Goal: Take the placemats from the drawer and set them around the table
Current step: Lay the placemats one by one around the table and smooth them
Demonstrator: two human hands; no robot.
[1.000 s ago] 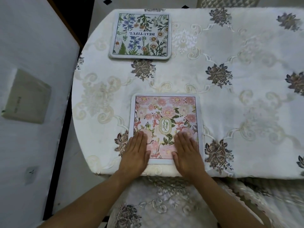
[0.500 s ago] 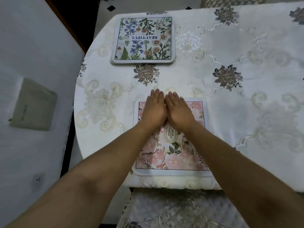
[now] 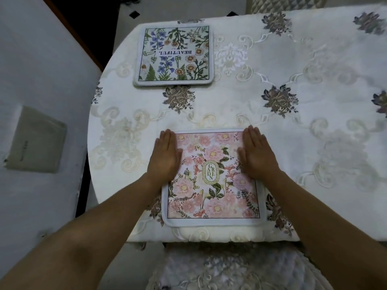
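Left hand (image 3: 165,155) and right hand (image 3: 256,155), both flat with fingers straight, press the far left and far right corners of the pink placemat (image 3: 211,185), which lies between them at the table's (image 3: 314,143) near edge. The blue placemat (image 3: 173,55) lies beyond, on the left. No drawer is visible.

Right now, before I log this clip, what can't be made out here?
Head view only.
1. Drawer: outside the frame, so remaining placemats cannot be counted.
2. Table: right part cut off by the frame edge.
3. Pink placemat: upper corners covered by the left hand and right hand.
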